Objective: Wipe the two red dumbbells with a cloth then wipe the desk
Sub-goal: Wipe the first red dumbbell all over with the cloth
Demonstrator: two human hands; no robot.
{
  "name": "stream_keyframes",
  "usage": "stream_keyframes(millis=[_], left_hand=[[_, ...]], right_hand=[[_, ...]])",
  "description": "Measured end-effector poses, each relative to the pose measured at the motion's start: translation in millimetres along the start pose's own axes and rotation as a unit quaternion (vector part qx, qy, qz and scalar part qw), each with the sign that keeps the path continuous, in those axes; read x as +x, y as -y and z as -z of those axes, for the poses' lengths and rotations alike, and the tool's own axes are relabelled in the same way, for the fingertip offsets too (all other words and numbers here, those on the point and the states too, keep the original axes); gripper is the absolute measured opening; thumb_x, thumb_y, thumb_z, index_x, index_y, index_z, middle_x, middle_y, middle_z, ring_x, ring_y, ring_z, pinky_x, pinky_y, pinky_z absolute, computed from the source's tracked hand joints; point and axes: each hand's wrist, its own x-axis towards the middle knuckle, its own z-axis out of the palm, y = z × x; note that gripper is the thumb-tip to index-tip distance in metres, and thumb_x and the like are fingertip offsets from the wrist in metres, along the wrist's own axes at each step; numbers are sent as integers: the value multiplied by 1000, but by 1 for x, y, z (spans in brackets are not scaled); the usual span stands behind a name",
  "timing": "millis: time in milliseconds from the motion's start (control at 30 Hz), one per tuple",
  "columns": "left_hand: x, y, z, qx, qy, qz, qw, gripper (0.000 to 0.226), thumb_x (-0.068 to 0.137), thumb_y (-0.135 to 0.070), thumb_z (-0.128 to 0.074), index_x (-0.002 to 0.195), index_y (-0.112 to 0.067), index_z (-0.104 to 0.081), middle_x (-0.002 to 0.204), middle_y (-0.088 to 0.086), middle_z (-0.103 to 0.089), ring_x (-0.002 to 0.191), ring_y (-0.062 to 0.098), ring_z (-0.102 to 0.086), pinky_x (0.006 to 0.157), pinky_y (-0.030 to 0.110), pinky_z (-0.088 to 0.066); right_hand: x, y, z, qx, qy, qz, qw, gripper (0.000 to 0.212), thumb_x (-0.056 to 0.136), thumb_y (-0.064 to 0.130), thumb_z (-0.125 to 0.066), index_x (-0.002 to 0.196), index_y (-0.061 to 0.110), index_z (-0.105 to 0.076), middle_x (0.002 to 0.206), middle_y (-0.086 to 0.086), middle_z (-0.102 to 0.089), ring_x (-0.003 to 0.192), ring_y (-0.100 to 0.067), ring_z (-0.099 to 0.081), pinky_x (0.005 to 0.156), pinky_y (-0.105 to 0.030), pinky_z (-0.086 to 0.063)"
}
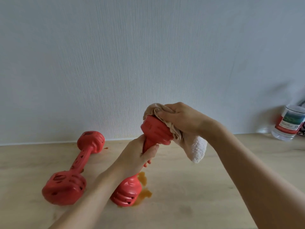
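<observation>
Here, on the pale wooden counter (189, 187), my left hand (137, 156) grips the rigid, probably weighty red plastic dumbbell (140, 156) by its narrow handle, lower head standing in an orange spill (143, 187); my right hand (179, 119) clutches the soft stained white terry cloth (194, 146) against its upper head. The second red dumbbell (77, 164) lies beyond.

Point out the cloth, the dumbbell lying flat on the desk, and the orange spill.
cloth (198, 150): head view, on its white hanging end.
lying dumbbell (81, 157): head view, on the middle of its handle.
orange spill (144, 179): head view, on the puddle beside the upright dumbbell's base.
</observation>
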Motion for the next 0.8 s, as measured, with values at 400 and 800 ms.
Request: stream_keyframes(millis=[400, 800], left_hand=[[4, 3, 2, 8, 12, 26, 1000, 10, 93, -24, -53, 87, -17, -51, 64, 0, -59, 53, 8, -56, 53, 26, -50], [4, -3, 0, 12, 26, 8, 1000, 11, 93, -26, -54, 86, -17, -51, 62, -4, -56, 49, 1, -54, 50, 20, -46]], right_hand=[[-21, -2, -5, 16, -3, 43, 999, 30, 96, 39, -45, 107, 24, -68, 91, 2, -71, 87, -9, -65, 81, -23, -50], [16, -17, -6, 74, 27, -69, 995, 56, 81, 55, -50, 94, 5, -69, 95, -13, -72, 91, -27, -68, 89, -48, -53]])
